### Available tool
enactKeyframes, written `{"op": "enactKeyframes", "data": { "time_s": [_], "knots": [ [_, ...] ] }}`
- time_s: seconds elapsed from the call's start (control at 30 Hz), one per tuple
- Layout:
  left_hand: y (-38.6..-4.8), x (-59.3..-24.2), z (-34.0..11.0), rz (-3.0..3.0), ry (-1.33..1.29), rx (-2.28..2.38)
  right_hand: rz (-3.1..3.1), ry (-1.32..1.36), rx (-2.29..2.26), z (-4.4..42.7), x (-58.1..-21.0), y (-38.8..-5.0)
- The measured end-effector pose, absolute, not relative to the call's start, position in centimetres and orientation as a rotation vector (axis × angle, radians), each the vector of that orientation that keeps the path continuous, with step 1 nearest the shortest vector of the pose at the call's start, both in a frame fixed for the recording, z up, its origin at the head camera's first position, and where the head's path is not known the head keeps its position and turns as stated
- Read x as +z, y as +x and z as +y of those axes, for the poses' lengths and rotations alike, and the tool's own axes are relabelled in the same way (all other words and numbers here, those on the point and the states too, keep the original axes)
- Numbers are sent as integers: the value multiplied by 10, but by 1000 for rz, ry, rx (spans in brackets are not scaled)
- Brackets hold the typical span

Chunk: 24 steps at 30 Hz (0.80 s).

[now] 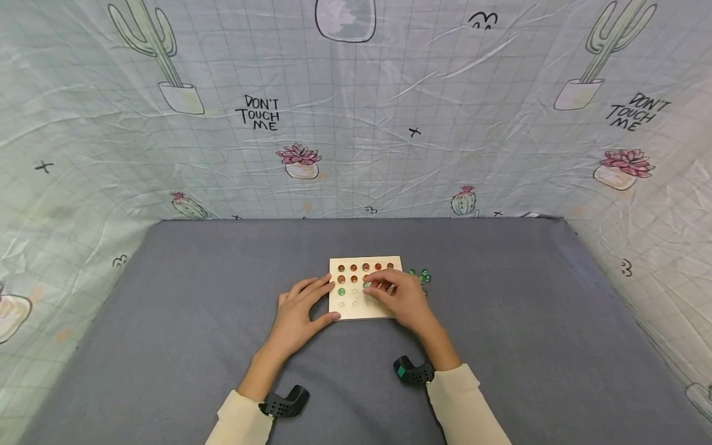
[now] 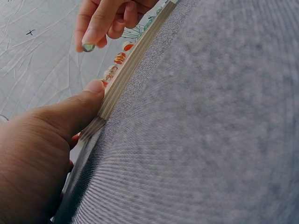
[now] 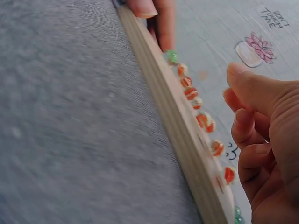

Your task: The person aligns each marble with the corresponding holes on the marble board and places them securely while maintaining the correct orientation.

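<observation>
left hand (image 2: 35, 144): thumb at board (image 2: 126, 77) edge | right hand (image 2: 112, 16): pinches green marble (image 2: 88, 47) | orange-white marbles (image 2: 120, 58) on board

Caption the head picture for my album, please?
Left hand touching a pale rectangular wooden board, right hand pinching a round, glassy green marble above it.

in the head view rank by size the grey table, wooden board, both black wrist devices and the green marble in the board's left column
1. Grey table
2. Wooden board
3. Left wrist device and right wrist device: too close to rank
4. Green marble
</observation>
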State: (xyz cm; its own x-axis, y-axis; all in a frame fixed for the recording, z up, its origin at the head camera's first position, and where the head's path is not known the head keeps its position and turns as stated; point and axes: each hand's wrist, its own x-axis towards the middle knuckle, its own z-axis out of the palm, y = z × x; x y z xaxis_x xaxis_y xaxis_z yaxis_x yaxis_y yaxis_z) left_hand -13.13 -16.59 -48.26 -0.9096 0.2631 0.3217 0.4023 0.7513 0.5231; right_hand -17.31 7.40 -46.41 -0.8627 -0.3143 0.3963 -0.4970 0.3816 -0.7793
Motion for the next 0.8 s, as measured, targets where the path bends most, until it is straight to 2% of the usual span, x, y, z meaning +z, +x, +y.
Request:
{"op": "enactKeyframes", "data": {
  "time_s": [0.8],
  "knots": [
    [-132, -487, -168, -2716, -540, -879, -2479, 731, 1338, 59, -480, -171]
  ]
}}
